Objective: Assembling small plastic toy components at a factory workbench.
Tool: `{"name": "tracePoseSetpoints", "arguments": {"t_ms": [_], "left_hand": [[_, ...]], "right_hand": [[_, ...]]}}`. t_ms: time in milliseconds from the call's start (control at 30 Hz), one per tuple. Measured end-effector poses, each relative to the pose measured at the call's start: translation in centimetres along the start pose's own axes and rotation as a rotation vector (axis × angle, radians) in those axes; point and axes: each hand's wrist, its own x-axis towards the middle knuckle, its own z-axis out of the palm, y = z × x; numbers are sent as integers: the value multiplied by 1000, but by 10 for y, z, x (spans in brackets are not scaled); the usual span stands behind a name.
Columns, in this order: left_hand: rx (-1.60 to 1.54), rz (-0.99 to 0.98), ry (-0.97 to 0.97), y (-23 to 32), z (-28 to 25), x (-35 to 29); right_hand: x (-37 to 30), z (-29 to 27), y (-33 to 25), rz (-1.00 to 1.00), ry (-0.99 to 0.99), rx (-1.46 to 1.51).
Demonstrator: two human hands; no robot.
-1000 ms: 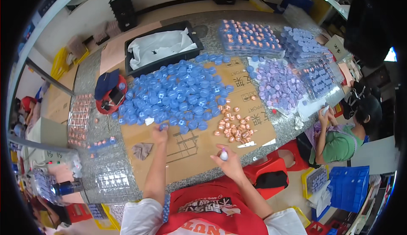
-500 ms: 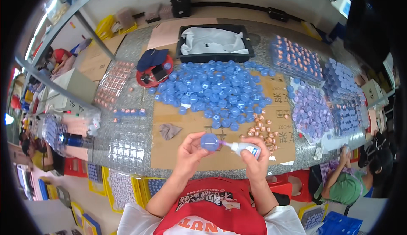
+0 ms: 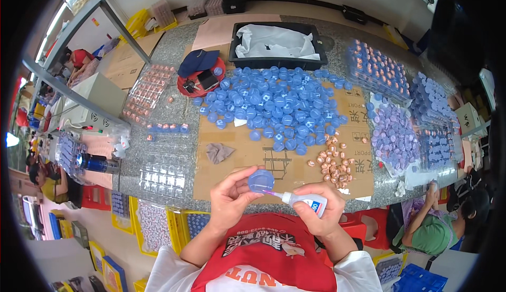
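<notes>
Left hand (image 3: pixel 227 198): fingers and thumb pinching a round blue piece (image 3: pixel 260 180)
Right hand (image 3: pixel 326 208): wrapped around a white bottle (image 3: pixel 310 201), its purple tip (slim, aimed left) at the piece's near edge; contact unclear
Round blue piece: held above the cardboard's (image 3: pixel 232 179) near part
Blue pile (image 3: pixel 271 102): farther off
Coppery pieces (image 3: pixel 333 163): right of the hands, farther away

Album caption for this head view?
Left hand holds a round blue plastic piece; right hand, a white plastic squeeze bottle.

Assy wkshp, per stacked trays (image 3: pixel 375 87), yel. bins (image 3: pixel 176 231).
</notes>
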Motion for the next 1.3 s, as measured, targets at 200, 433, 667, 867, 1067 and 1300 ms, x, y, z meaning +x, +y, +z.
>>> {"name": "tracePoseSetpoints", "arguments": {"t_ms": [200, 433, 667, 867, 1067, 1300], "left_hand": [[7, 5, -37, 1, -2, -1], [71, -21, -24, 8, 0, -3], [117, -67, 30, 10, 4, -6], [109, -96, 60, 9, 3, -8], [110, -62, 101, 6, 4, -9], [144, -10, 129, 2, 3, -8]], "right_hand": [[0, 3, 0, 24, -50, 37], [-2, 3, 4, -8, -49, 18], [-4, 2, 9, -39, 20, -3], [-6, 2, 12, -81, 50, -50], [-7, -1, 9, -162, 50, -139], [-9, -2, 1, -150, 6, -243]]}}
